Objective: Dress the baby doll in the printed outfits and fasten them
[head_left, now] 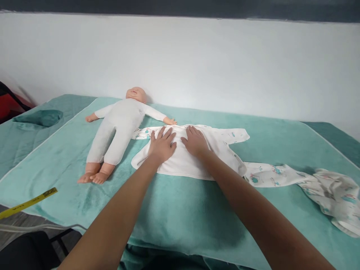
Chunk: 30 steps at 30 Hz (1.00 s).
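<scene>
A small white baby top [191, 161] lies spread out, its printed sleeves reaching to both sides. My left hand [162, 145] rests flat on its left part, fingers stretched out. On the upper middle of the top lies my right hand [196, 141], also flat with the fingers extended. To the left, a baby doll [123, 116] in a white bodysuit lies on its back with arms spread; its nearer hand almost reaches the top. At the right, printed baby pants [272, 174] lie partly stretched and bunched at the far end, one leg touching the top's edge.
A teal blanket [180, 213] covers the bed. A dark green cushion [39, 118] sits at the far left, near a red and black item [11, 103]. A yellow strip [28, 202] and a black chair [28, 251] are at the lower left. A white wall [180, 63] stands behind.
</scene>
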Available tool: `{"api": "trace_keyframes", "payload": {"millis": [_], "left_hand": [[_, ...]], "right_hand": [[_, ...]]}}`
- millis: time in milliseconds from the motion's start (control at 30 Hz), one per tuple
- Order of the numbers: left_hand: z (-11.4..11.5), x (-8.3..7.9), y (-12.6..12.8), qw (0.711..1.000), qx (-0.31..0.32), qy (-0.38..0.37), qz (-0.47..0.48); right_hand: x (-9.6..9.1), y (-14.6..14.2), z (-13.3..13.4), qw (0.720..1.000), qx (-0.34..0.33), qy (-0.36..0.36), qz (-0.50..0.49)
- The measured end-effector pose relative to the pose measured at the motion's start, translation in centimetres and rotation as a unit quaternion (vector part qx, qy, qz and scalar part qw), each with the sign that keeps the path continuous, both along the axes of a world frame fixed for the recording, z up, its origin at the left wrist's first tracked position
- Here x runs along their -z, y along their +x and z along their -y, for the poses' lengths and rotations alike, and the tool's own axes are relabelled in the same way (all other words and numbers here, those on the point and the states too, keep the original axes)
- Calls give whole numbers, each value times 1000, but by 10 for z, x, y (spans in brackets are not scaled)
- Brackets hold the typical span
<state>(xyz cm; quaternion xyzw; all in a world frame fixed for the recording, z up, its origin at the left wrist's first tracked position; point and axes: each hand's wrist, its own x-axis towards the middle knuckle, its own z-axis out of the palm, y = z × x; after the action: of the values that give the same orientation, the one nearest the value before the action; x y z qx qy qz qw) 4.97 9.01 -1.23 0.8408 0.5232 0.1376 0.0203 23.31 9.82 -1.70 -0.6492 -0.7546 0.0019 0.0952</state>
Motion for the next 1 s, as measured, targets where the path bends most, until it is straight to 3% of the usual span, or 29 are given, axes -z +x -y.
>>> {"api": "trace_keyframes", "payload": {"millis": [333,600,800,1000], "left_hand": [[10,0,-3,1000,19,15,-8],[24,-6,-4,1000,21,20,-2],[68,-23,-31,992,122,7,36],[111,-23,-63,983,177,-15,37]], "right_hand": [[-6,-2,8,1000,23,-8,-12],[-5,0,9,1000,-6,1,4],[-4,0,8,1000,-7,2,13],[-4,-2,7,1000,-5,-2,31]]}}
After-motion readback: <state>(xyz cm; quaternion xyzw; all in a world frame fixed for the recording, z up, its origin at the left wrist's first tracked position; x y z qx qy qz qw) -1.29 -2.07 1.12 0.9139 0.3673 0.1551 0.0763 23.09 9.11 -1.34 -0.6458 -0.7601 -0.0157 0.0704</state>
